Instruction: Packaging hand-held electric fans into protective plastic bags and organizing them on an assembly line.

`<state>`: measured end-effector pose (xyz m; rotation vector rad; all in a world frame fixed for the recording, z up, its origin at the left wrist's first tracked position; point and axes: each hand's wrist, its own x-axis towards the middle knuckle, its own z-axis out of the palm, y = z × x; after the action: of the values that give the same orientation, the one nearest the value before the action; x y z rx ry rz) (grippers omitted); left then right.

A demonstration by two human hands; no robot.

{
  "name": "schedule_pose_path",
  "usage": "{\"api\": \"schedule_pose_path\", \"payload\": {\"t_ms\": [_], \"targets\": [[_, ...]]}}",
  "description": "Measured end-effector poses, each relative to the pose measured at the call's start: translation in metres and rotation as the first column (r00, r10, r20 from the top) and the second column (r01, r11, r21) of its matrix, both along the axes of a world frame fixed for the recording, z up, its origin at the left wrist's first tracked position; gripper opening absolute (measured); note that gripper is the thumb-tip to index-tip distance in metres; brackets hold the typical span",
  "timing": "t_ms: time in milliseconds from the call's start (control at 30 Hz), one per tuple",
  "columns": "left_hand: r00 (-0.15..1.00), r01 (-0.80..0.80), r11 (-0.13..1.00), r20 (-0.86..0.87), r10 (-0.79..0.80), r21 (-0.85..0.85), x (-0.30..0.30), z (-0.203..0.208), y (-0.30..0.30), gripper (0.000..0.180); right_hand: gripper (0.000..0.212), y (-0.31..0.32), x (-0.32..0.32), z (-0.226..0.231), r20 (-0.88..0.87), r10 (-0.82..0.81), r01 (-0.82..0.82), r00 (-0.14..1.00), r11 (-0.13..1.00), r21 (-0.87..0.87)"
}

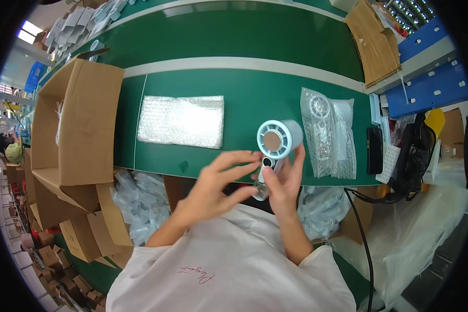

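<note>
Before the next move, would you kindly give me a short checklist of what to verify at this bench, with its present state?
1. Right hand holds the pale blue device by its handle: ok.
2. Left hand has contact with the device: cannot tell; its fingers are spread close beside the handle.
3. Device's round end is uncovered by the hands: ok, it faces the camera.
4. Silvery bubble-wrap packet lies flat on the green table, apart from the hands: ok.
5. Clear bubble-wrap bag lies on the table, right of the device: ok.
</note>
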<state>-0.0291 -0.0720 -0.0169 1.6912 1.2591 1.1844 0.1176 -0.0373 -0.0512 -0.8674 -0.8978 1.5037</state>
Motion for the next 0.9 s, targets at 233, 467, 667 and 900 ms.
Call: {"api": "schedule_pose_path", "payload": {"t_ms": [233,467,667,900], "targets": [[0.88,-0.305,0.938,-0.326,0.344,0.165,-0.06,-0.032,0.045,0.011,0.099,0.016,0.036,-0.025,-0.894,0.41,-0.753,0.178,0.642,0.145],[0.716,-0.374,0.927,-0.633,0.296,0.011,-0.075,-0.046,0.052,0.013,0.1,0.017,0.041,-0.019,-0.946,0.301,-0.782,-0.122,0.558,0.278],[0.879,-0.391,0.907,-0.354,0.319,-0.154,-0.087,-0.054,0.05,0.013,0.086,0.021,0.04,-0.009,-0.861,0.294,-0.759,0.416,0.633,-0.151],[0.918,-0.341,0.927,-0.27,0.292,-0.154,-0.094,-0.055,0.047,0.013,0.061,0.04,0.009,-0.013,0.129,0.477,-0.426,0.869,0.856,-0.293]]}}
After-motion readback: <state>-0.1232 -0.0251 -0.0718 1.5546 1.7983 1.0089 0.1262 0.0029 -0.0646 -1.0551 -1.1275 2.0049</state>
